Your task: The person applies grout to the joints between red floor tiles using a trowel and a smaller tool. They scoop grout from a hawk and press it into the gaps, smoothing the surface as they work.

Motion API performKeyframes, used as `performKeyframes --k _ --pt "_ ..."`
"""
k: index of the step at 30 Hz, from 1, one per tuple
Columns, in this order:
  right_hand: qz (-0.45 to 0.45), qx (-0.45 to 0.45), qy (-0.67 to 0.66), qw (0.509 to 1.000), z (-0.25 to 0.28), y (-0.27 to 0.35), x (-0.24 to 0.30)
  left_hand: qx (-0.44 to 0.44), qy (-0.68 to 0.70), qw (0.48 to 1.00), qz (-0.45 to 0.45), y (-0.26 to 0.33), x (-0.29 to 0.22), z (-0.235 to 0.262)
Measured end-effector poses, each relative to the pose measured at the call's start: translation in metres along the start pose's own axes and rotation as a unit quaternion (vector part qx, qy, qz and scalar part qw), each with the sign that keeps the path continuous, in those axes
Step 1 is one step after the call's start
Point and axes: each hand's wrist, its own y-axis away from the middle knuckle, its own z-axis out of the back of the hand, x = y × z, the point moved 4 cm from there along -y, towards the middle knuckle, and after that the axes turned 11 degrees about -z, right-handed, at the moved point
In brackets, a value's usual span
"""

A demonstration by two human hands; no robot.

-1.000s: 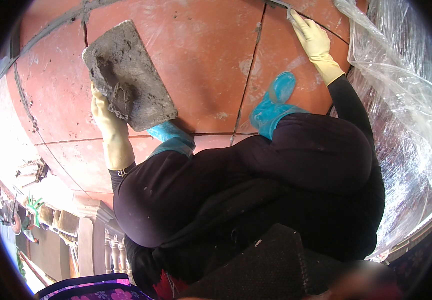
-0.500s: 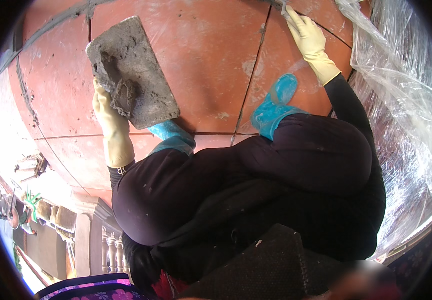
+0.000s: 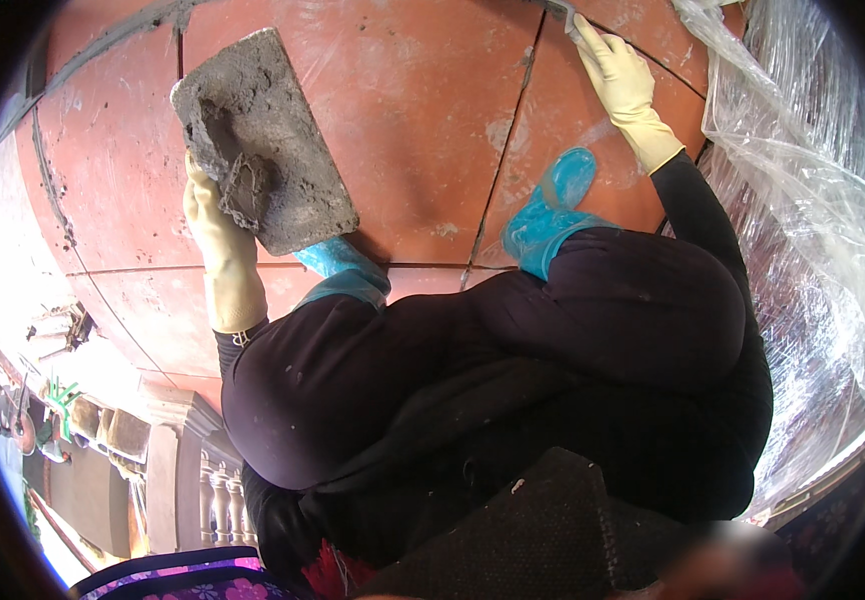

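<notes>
My left hand (image 3: 208,215), in a pale yellow rubber glove, is closed on the left edge of a rectangular mortar board (image 3: 303,160). Grey wet mortar (image 3: 248,185) lies on the board, heaped toward that hand; the fingers under it are hidden. My right hand (image 3: 618,85), gloved alike, reaches far to the upper right with its fingers closed round a slim grey hand tool (image 3: 565,12). Most of this tool is cut off by the top edge, so its kind does not show. Beneath are large reddish-orange tiles (image 3: 423,120), with a grey mortar-filled joint (image 3: 118,40) at the upper left.
My blue boots (image 3: 553,205) stand on the tiles between the hands. Clear plastic sheeting (image 3: 793,160) hangs or lies along the right side. At the lower left are a pale balustrade (image 3: 223,500) and, farther off, blurred clutter (image 3: 58,335) beyond the tile edge.
The mortar board and my left hand have shifted very slightly up and left. The right hand stays in nearly the same place, with slightly more of its tool showing.
</notes>
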Motion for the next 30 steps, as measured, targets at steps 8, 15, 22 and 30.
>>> performKeyframes --k 8,15,22,30 --pt "-0.009 0.029 -0.011 0.999 0.001 0.005 0.021 -0.001 -0.005 1.0 0.016 0.001 0.0 0.001" --pt "-0.034 0.02 -0.038 0.998 0.004 0.0 0.011 -0.001 -0.002 1.0 0.003 0.001 0.002 0.003" --pt "-0.027 0.015 -0.006 1.0 0.002 -0.012 0.004 -0.013 -0.009 1.0 0.011 0.0 0.001 -0.001" --pt "-0.012 0.064 -0.028 0.998 -0.016 0.009 0.011 0.001 -0.006 1.0 0.006 0.001 0.0 -0.003"
